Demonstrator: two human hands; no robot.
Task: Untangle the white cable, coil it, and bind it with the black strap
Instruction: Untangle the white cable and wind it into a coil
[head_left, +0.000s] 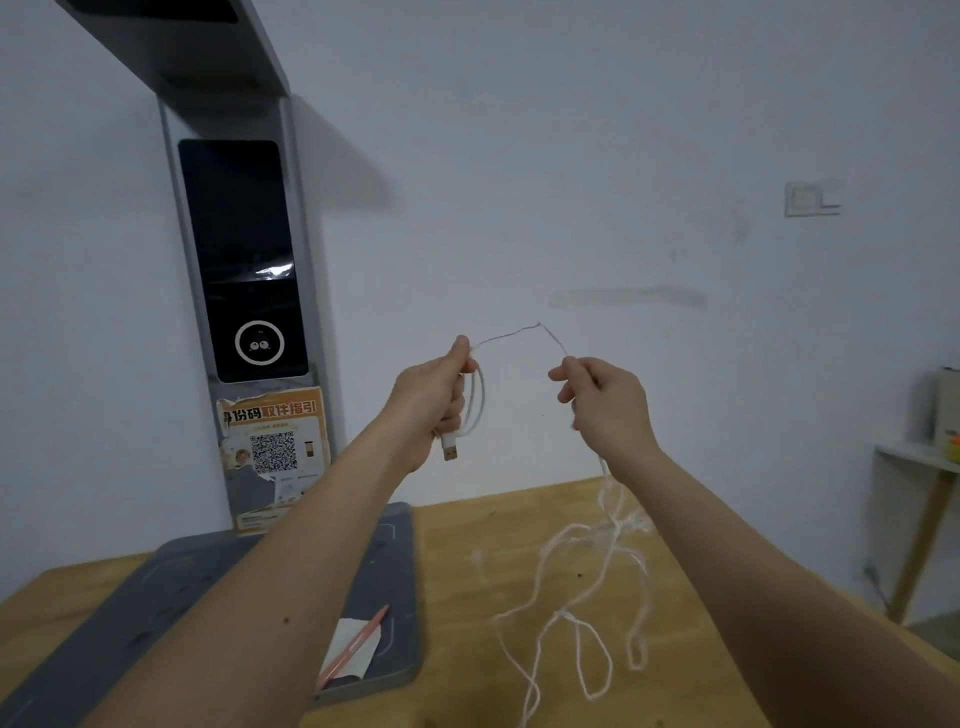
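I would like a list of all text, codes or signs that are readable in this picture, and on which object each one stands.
"身份码取件指引": headline of the torn orange poster on the grey kiosk; the first character is partly torn.
QR code: printed on the same poster, not text; the small print around and below it is too blurred to read.
Round icon on the kiosk's black screen: a ring with two dots, no letters.
Nothing legible on the white cable, its USB plug or the wall switch.
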